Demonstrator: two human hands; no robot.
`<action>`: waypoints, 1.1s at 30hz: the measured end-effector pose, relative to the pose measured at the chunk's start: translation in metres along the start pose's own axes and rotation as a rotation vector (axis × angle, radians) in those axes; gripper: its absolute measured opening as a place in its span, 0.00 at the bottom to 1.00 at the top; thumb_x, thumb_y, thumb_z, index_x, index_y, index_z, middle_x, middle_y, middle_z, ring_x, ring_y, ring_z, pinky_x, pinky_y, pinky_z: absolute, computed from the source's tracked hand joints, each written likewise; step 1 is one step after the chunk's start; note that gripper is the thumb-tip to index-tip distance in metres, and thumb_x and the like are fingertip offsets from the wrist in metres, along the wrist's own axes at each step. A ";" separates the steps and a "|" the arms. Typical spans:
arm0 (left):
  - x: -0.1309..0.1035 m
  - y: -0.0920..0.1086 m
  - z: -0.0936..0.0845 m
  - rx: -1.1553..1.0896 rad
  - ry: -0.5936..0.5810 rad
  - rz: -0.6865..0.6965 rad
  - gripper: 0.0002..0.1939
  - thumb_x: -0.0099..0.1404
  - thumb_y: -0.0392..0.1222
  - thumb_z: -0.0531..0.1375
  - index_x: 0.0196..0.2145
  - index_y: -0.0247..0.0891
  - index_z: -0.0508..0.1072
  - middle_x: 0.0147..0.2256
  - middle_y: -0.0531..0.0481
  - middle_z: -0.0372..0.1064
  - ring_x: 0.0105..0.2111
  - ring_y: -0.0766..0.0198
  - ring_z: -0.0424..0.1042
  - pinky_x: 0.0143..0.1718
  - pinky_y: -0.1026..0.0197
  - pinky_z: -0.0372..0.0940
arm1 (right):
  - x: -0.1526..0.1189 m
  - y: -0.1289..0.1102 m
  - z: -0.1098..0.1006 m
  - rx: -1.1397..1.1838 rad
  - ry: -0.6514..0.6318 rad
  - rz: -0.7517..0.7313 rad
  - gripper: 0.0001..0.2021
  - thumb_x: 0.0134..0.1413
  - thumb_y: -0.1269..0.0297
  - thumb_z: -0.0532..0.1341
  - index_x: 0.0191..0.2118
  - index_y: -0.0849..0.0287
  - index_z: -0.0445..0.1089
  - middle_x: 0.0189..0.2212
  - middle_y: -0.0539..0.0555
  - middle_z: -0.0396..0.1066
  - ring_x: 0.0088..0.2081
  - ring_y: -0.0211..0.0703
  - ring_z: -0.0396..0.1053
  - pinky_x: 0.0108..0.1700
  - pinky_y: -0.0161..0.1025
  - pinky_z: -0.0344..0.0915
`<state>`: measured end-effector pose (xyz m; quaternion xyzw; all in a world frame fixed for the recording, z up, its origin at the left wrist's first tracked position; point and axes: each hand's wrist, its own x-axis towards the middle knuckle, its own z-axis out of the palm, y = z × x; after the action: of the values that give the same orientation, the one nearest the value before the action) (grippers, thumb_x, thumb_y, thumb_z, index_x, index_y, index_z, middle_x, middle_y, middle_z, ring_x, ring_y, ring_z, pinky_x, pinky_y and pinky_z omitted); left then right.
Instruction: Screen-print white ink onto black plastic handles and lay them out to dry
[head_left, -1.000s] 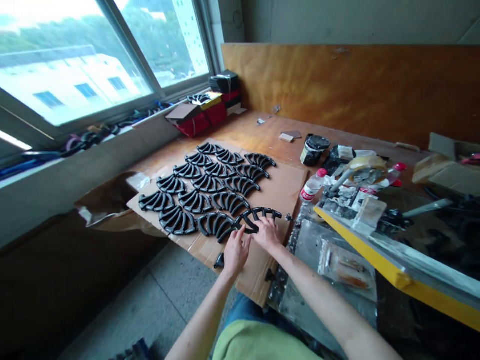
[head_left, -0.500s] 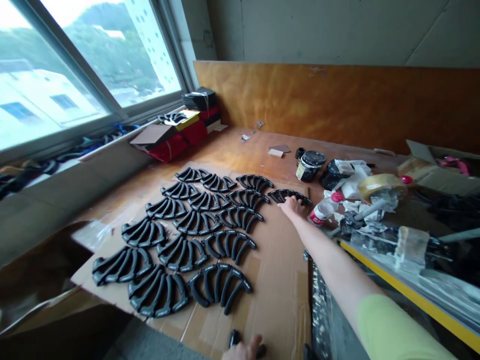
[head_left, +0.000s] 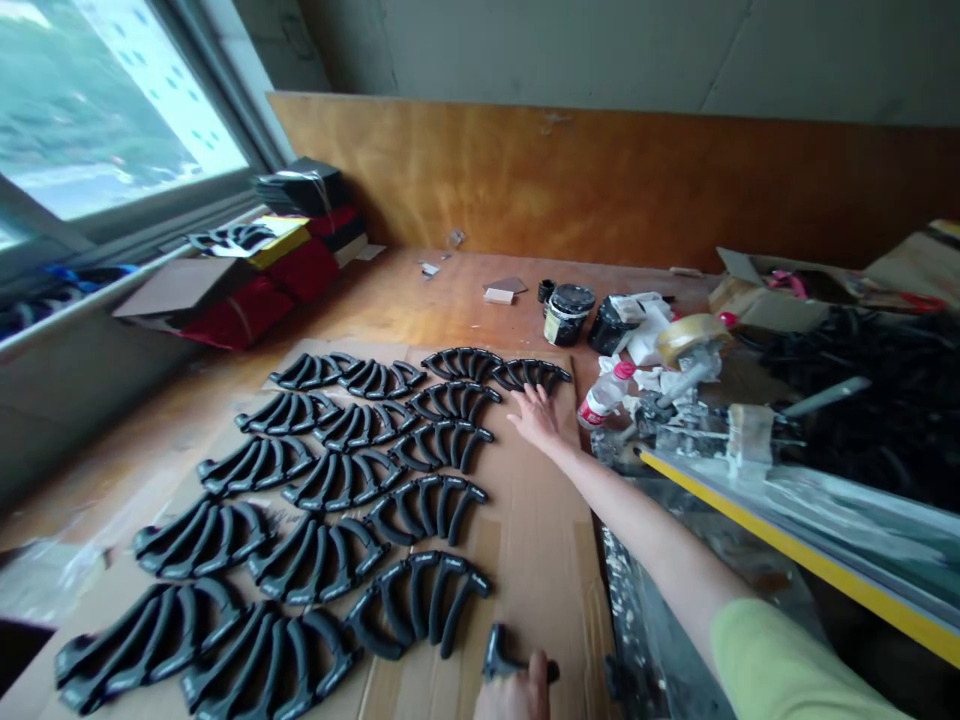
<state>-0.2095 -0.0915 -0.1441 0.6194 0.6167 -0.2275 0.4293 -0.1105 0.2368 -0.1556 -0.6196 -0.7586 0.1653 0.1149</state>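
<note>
Rows of black, fan-shaped pieces with curved ribs (head_left: 431,500) lie on a flat sheet of cardboard (head_left: 517,540). At the far right end of the back row is one such fan-shaped piece (head_left: 531,374). My right hand (head_left: 535,418) is at its near edge, fingers spread and holding nothing; whether the fingertips touch it, I cannot tell. Low in the picture, my left hand (head_left: 516,695) is closed around a black piece (head_left: 495,652), whose ends stick out on both sides. The rest of that piece is hidden by the hand and the frame edge.
Right of the cardboard stand a red-capped bottle (head_left: 602,397), a black-smeared tub (head_left: 568,314) and a tape roll (head_left: 690,340). A yellow-edged ledge (head_left: 795,555) runs along the right. Red and black boxes (head_left: 255,300) line the window side. A wooden board (head_left: 600,185) closes the back.
My right hand has drawn back slightly from the end piece, its fingers now spread. That piece now lies closer to its neighbour. The view has shifted right, and more of the left-hand piece shows.
</note>
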 end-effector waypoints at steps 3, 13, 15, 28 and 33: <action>-0.004 0.022 -0.018 0.129 0.083 0.141 0.27 0.67 0.29 0.45 0.58 0.48 0.68 0.42 0.39 0.77 0.43 0.48 0.77 0.40 0.51 0.69 | -0.071 0.000 -0.019 0.066 0.003 -0.201 0.25 0.58 0.61 0.62 0.60 0.59 0.66 0.64 0.62 0.58 0.67 0.53 0.48 0.66 0.54 0.48; 0.028 0.038 -0.013 0.404 0.169 0.374 0.28 0.68 0.29 0.41 0.60 0.43 0.67 0.50 0.40 0.73 0.46 0.54 0.75 0.41 0.57 0.68 | -0.300 0.120 -0.098 0.081 0.022 0.181 0.14 0.59 0.67 0.60 0.48 0.49 0.76 0.52 0.52 0.73 0.58 0.47 0.65 0.59 0.47 0.62; 0.033 0.034 -0.002 0.422 0.221 0.401 0.29 0.68 0.28 0.42 0.61 0.42 0.66 0.52 0.41 0.71 0.48 0.56 0.74 0.42 0.59 0.68 | -0.332 0.165 -0.121 0.001 0.065 0.418 0.15 0.61 0.68 0.56 0.49 0.50 0.76 0.48 0.53 0.75 0.53 0.48 0.69 0.56 0.46 0.64; -0.009 0.064 0.029 0.052 0.577 0.040 0.20 0.71 0.40 0.48 0.59 0.42 0.62 0.41 0.46 0.77 0.37 0.61 0.77 0.35 0.64 0.64 | -0.451 0.367 -0.143 -0.155 -0.177 0.273 0.17 0.51 0.80 0.55 0.42 0.56 0.76 0.51 0.61 0.70 0.58 0.51 0.61 0.56 0.45 0.56; -0.035 0.096 0.053 -0.192 0.747 -0.027 0.17 0.69 0.44 0.50 0.53 0.43 0.68 0.39 0.49 0.78 0.33 0.63 0.76 0.34 0.64 0.64 | -0.418 0.382 -0.166 0.029 -0.101 0.348 0.05 0.53 0.69 0.60 0.38 0.56 0.68 0.30 0.53 0.71 0.32 0.44 0.68 0.38 0.39 0.61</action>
<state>-0.1091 -0.1423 -0.1196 0.6084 0.7572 0.0672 0.2281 0.3833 -0.0862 -0.1407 -0.7307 -0.6424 0.2244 0.0552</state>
